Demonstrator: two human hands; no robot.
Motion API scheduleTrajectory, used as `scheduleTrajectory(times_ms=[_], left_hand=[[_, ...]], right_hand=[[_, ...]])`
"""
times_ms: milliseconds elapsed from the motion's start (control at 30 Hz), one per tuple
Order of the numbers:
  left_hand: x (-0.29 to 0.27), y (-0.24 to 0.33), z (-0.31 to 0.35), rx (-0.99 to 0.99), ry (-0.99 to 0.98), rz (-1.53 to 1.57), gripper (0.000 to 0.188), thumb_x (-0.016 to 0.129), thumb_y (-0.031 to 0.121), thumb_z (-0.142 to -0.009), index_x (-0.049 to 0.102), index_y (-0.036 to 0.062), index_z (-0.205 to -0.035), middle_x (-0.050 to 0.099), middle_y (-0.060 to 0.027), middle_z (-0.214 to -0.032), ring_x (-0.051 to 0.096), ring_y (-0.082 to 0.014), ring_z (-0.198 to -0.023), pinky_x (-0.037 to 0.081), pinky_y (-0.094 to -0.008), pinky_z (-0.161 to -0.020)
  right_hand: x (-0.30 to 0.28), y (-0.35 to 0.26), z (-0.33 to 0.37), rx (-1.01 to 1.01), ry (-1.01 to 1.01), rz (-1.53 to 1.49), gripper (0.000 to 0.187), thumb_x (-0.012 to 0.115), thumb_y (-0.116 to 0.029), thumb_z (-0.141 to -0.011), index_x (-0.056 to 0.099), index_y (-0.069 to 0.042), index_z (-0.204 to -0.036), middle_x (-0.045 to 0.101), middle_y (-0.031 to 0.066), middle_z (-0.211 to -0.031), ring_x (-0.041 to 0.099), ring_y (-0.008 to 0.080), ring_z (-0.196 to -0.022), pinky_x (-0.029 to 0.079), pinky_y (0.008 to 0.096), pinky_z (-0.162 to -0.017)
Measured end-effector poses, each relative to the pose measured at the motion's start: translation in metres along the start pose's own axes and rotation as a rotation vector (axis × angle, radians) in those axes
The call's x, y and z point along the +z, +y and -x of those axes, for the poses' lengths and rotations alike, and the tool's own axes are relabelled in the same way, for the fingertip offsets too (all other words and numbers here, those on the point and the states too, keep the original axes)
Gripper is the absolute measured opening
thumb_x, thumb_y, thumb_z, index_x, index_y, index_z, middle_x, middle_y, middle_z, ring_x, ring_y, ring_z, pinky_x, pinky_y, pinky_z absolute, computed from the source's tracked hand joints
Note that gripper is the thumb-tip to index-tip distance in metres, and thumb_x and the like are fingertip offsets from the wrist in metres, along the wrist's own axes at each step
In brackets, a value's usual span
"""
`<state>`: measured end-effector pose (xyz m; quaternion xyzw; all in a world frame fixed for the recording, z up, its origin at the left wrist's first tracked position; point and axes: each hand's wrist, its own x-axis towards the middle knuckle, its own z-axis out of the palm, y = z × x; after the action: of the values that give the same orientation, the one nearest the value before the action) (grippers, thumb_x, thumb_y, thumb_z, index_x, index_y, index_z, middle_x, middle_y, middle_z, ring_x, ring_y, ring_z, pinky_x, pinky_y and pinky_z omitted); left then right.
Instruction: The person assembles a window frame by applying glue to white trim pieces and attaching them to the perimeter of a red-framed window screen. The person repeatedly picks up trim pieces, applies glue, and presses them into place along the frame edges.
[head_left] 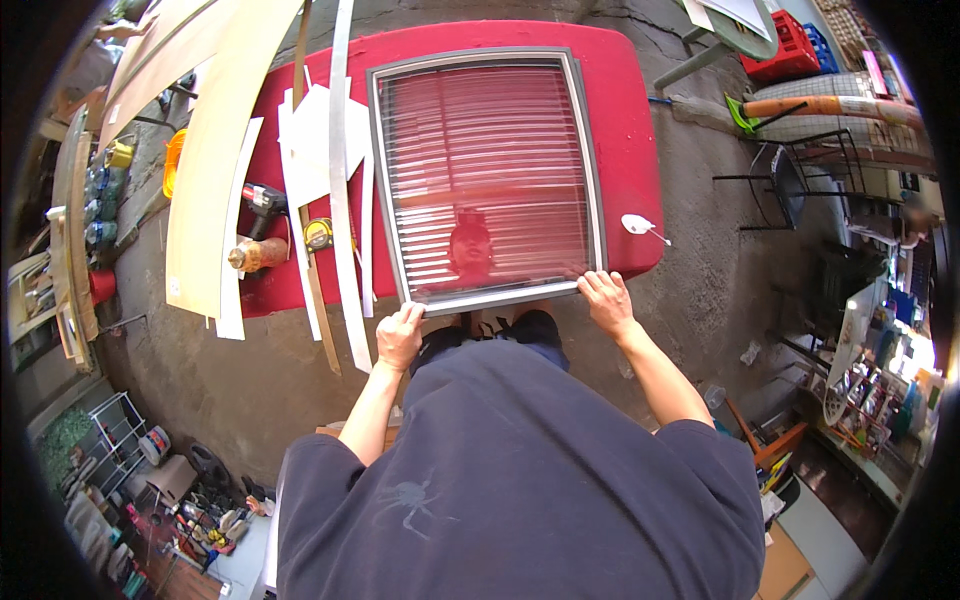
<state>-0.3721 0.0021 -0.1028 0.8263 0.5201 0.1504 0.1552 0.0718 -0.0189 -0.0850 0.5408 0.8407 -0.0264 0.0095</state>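
A framed glass pane (490, 180) with a grey frame lies on a red-topped table (625, 130), its near edge reaching just past the table's front. The glass mirrors horizontal pale stripes and a reflection. At the near left corner, my left hand (400, 336) is closed with its fingers curled over the frame. My right hand (606, 300) grips the near right corner the same way. Both forearms stretch forward from my dark shirt. Right of the frame, a small white bottle with a thin nozzle (637, 225) lies on the red top.
Left on the table are a cordless drill (265, 200), a tape measure (318, 234), a brown bottle (258, 255), long strips (343, 180) and wooden panels (215, 150). A black metal chair (790, 180) and red crate (780, 50) stand right. Cluttered tools (215, 525) lie lower left.
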Motion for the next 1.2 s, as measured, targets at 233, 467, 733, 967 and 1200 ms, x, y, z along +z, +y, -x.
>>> scheduleTrajectory(times_ms=[233, 467, 733, 967, 1200], left_hand=[[-0.004, 0.002, -0.001, -0.021, -0.042, 0.009, 0.02, 0.07, 0.012, -0.085, 0.063, 0.013, -0.103, 0.067, -0.0035, -0.094, 0.068, -0.0248, -0.071, 0.052, -0.0378, -0.062], [-0.015, 0.008, -0.002, -0.026, -0.021, 0.017, 0.032, 0.078, 0.019, -0.083, 0.065, 0.0125, -0.112, 0.069, -0.0053, -0.103, 0.069, -0.0281, -0.072, 0.055, -0.0384, -0.065], [-0.028, 0.013, -0.067, -0.495, 0.173, 0.147, 0.061, 0.077, 0.033, -0.087, 0.052, -0.0007, -0.132, 0.058, -0.0228, -0.126, 0.056, -0.0412, -0.119, 0.046, -0.0479, -0.102], [0.009, -0.014, -0.097, -0.606, 0.202, 0.092, 0.034, 0.064, 0.025, -0.093, 0.061, -0.0014, -0.114, 0.065, -0.0228, -0.109, 0.062, -0.0417, -0.107, 0.049, -0.0491, -0.093], [-0.006, -0.03, -0.101, -0.565, 0.398, 0.293, 0.026, 0.067, 0.016, -0.091, 0.063, -0.0029, -0.109, 0.066, -0.0203, -0.099, 0.065, -0.0371, -0.091, 0.051, -0.0449, -0.084]], right_hand=[[-0.004, 0.002, -0.005, -0.03, 0.051, -0.021, 0.018, 0.059, -0.012, -0.082, 0.06, -0.012, -0.1, 0.059, 0.0021, -0.093, 0.061, 0.0186, -0.094, 0.043, 0.0356, -0.085], [-0.014, -0.005, -0.005, 0.049, 0.01, -0.16, 0.028, 0.066, -0.021, -0.087, 0.062, -0.01, -0.113, 0.062, 0.0059, -0.109, 0.06, 0.0219, -0.103, 0.043, 0.0385, -0.092], [-0.015, 0.004, -0.065, 0.754, 0.312, -0.285, 0.05, 0.067, -0.032, -0.094, 0.051, 0.001, -0.128, 0.056, 0.0211, -0.117, 0.057, 0.0398, -0.109, 0.048, 0.0492, -0.09], [0.01, 0.017, -0.089, 0.977, 0.094, -0.414, 0.028, 0.06, -0.027, -0.099, 0.052, -0.002, -0.109, 0.055, 0.023, -0.115, 0.064, 0.0421, -0.104, 0.054, 0.0529, -0.083], [-0.018, 0.004, -0.102, 1.047, 0.13, -0.472, 0.03, 0.059, -0.028, -0.099, 0.05, -0.003, -0.112, 0.061, 0.0262, -0.11, 0.067, 0.048, -0.095, 0.053, 0.06, -0.08]])
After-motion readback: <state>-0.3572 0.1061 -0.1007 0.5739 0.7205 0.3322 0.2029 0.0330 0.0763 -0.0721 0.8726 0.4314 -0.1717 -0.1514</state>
